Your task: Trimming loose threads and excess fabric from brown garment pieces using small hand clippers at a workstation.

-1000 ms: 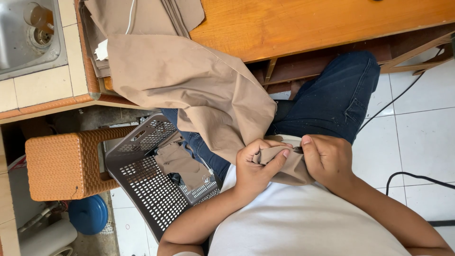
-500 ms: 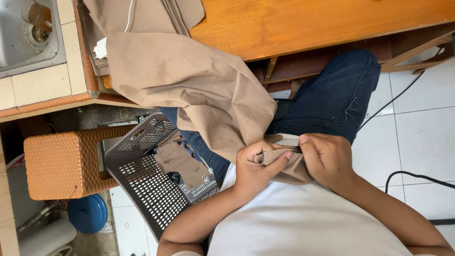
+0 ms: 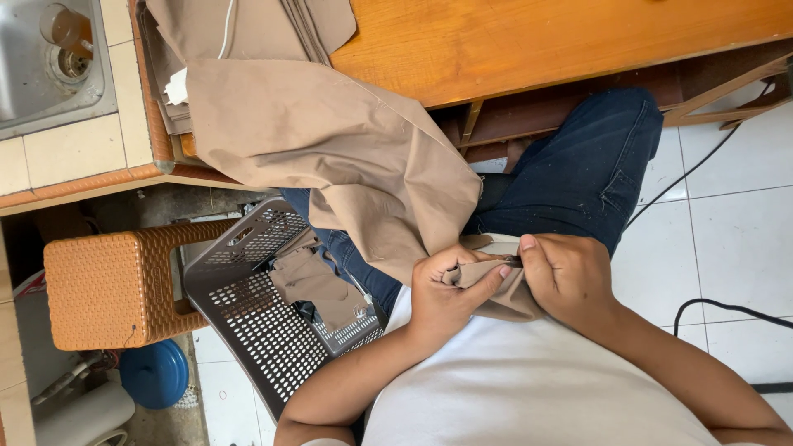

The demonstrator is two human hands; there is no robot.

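A large piece of tan cloth hangs from the wooden table down into my lap. My left hand pinches a folded edge of that cloth close to my white shirt. My right hand grips the same edge from the other side, thumb pressed near a small dark bit at the fold. The two hands almost touch. I sit with my legs in dark blue jeans under the table.
A grey perforated plastic basket with tan cloth scraps stands on the floor at my left. Beside it are a brown woven stool and a blue round lid. A steel sink sits top left. Black cables cross the white tiles.
The hands have shifted only slightly on the folded edge; my left thumb has moved a little along the cloth. Nothing else has moved.
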